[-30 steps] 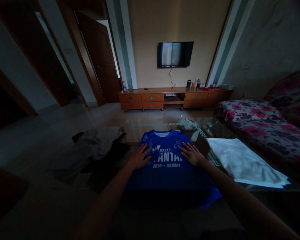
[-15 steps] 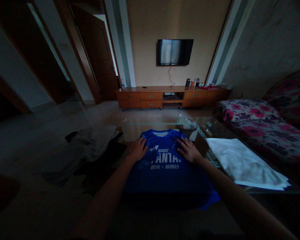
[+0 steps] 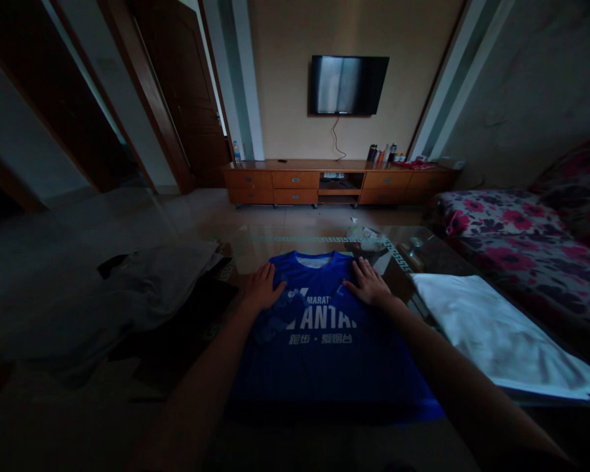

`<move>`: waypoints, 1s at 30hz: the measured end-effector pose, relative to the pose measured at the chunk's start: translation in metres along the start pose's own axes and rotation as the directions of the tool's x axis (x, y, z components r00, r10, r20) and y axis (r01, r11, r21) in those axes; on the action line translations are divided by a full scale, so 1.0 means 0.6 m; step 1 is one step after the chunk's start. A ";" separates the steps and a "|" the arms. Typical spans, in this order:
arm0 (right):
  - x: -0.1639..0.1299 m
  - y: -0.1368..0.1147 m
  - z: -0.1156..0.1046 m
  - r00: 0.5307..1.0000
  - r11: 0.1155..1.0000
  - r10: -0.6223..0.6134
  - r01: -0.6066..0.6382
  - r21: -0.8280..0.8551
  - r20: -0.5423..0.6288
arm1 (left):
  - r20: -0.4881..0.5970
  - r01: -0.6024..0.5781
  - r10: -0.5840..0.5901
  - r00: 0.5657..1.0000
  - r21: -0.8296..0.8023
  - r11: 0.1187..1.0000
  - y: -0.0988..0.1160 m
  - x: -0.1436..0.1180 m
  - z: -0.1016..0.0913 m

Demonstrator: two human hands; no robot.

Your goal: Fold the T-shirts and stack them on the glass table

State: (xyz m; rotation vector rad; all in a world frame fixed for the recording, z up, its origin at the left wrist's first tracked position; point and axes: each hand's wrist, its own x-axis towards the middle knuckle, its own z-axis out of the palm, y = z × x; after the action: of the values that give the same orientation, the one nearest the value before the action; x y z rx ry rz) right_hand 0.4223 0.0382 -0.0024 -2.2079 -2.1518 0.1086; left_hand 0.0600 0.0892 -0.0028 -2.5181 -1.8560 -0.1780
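Here a blue jersey (image 3: 324,334) is laid flat, front up, on a glass-topped table (image 3: 398,252), and both hands are pressed onto its upper part. The left hand (image 3: 261,287) is laid palm down with fingers spread on the near-left shoulder of the garment; the right hand (image 3: 368,283) is set the same way on the opposite shoulder, fingers splayed and nothing pinched. The collar (image 3: 315,260) is seen between the two hands, just beyond the fingertips, and white lettering is printed across the chest just below them.

The fabric is judged thin, soft and very light, probably a smooth synthetic that slides easily on glass, so it is best pinned by flat palms while being smoothed. Hold would best be taken at the shoulder seams or the hem corners, where the cloth is doubled and less likely to bunch.

Beside the left hand, a heap of grey and dark clothing (image 3: 162,288) is spread out. Beside the right forearm, a folded white cloth (image 3: 496,334) is laid, and a floral-covered sofa (image 3: 516,236) is seen beyond it.
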 end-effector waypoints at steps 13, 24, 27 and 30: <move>0.022 0.013 0.027 1.000 1.000 -0.008 0.008 -0.020 -0.002 | -0.074 -0.034 0.032 0.997 -0.016 0.999 -0.005 0.013 0.001; -0.073 -0.007 -0.036 0.993 0.999 -0.043 0.045 0.023 -0.108 | -0.126 -0.160 0.160 0.979 0.008 0.987 0.031 -0.079 -0.093; -0.133 0.001 -0.024 0.993 0.998 -0.069 0.070 0.004 -0.098 | -0.064 -0.173 0.173 0.983 0.003 0.985 0.015 -0.140 -0.086; -0.176 0.005 0.000 0.995 0.997 -0.071 0.070 -0.012 -0.073 | 0.007 -0.197 0.197 0.980 -0.020 0.980 0.000 -0.195 -0.069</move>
State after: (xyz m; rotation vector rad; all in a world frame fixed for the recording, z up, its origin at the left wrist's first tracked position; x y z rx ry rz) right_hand 0.4227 -0.0673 -0.0014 -2.1030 -2.1924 0.0130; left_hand 0.0222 -0.0254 0.0270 -2.6984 -1.6005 -0.1830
